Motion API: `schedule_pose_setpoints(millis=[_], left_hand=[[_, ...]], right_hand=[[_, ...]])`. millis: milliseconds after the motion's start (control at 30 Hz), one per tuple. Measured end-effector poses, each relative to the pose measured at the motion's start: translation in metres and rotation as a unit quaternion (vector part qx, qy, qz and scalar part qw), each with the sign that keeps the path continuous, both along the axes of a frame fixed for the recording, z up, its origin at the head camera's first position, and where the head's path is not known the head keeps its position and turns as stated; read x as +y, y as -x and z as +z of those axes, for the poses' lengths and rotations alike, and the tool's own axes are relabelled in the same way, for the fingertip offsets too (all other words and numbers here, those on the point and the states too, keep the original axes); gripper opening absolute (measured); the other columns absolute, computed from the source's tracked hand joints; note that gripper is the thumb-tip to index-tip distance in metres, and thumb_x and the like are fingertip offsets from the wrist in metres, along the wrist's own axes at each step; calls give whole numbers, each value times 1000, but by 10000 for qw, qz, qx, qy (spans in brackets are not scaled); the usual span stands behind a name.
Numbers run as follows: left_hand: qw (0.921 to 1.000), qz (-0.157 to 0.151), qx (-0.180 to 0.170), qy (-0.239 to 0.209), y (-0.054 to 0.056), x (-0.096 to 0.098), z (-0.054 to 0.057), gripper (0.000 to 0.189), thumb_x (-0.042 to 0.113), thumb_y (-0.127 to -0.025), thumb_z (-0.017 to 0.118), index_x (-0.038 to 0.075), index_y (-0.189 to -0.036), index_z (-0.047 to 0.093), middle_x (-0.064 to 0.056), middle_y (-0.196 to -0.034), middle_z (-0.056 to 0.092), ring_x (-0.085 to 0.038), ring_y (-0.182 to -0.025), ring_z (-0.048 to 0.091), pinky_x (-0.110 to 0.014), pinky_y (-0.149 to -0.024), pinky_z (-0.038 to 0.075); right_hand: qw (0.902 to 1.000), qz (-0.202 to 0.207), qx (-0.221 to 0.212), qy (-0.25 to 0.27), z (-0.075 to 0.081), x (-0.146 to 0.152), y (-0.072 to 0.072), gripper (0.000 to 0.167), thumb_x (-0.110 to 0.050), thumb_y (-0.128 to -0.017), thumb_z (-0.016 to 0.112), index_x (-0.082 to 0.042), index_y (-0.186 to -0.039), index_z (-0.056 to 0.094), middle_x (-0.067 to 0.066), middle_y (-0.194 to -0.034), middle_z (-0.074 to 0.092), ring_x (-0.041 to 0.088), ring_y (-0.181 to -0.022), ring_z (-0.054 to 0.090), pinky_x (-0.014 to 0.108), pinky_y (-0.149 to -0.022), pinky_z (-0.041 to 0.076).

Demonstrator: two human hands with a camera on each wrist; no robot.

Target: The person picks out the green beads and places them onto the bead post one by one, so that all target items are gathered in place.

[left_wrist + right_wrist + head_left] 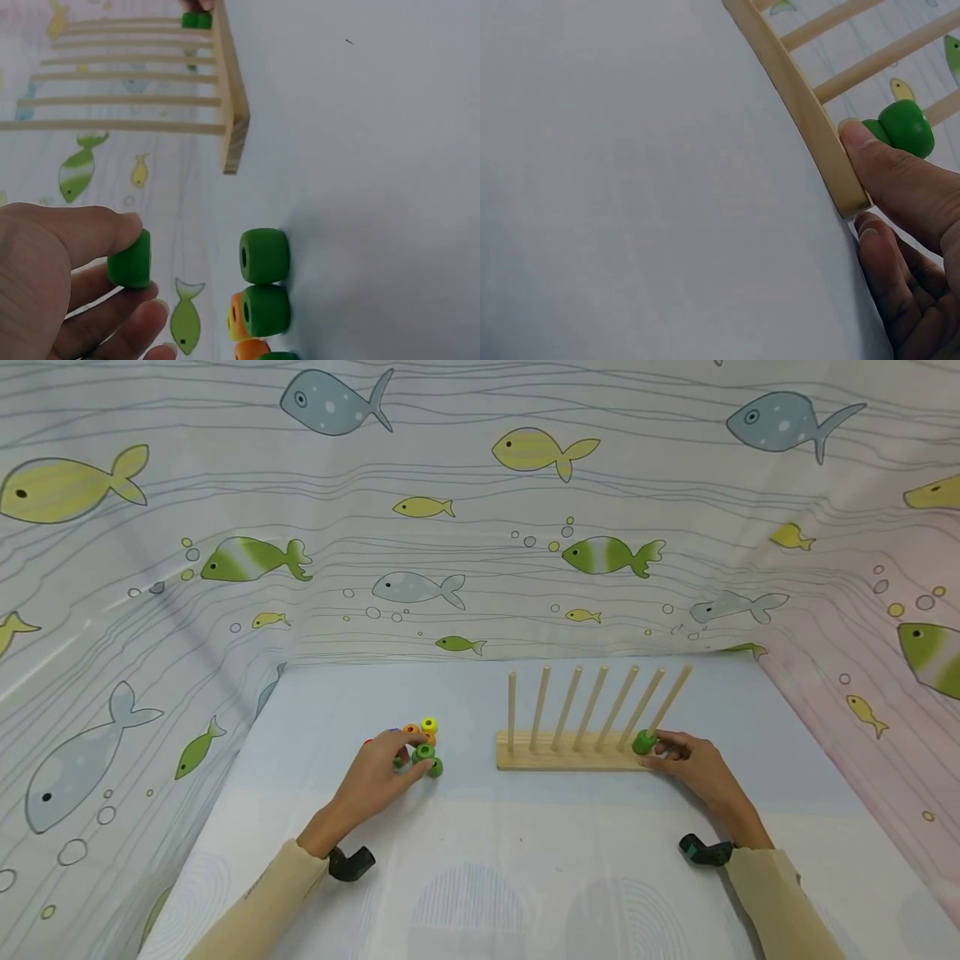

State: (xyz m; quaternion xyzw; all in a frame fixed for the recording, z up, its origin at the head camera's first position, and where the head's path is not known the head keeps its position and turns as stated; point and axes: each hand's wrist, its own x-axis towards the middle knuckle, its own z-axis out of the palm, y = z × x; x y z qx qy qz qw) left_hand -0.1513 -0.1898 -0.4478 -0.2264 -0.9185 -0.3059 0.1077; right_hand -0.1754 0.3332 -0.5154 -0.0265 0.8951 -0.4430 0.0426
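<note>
My left hand (pixel 375 770) pinches a green bead (pixel 131 262) between thumb and fingers, raised off the table. Close by lies a small group of beads, among them a green bead (pixel 264 255), an orange bead (pixel 411 729) and a yellow bead (pixel 429 724). To the right stands a wooden peg rack (pixel 555 762) with several upright pegs. Two green beads (pixel 906 129) are stacked on its rightmost peg. At that end my right hand (pixel 693 764) grips the rack's base, thumb on the front beside the beads and fingers curled at the end.
A pale patterned cloth (pixel 495 835) covers the table. Fish-printed sheeting (pixel 465 543) rises as walls at the back and both sides. A black wrist camera (pixel 351 863) sits at the left cuff, another camera (pixel 705 850) at the right.
</note>
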Motion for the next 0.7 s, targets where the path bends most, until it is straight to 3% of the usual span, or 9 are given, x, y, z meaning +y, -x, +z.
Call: schedule_pose_setpoints(millis=[333, 700], left_hand=[[9988, -197, 421, -125, 10, 17, 22, 35, 20, -90, 83, 6, -119, 72, -2, -103, 70, -15, -83, 63, -32, -68, 53], [9991, -143, 290, -269, 15, 23, 31, 35, 19, -90, 82, 6, -120, 71, -5, -106, 69, -19, -86, 63, -42, -73, 58]], right_hand=[[10000, -17, -13, 13, -3, 0, 0, 73, -41, -90, 81, 1, -144, 56, 14, -115, 65, 19, -89, 56, 25, -70, 49], [10000, -65, 8, -1, 0, 0, -1, 74, -43, -90, 81, 1, -143, 57, 13, -115, 65, 19, -89, 55, 25, -70, 47]])
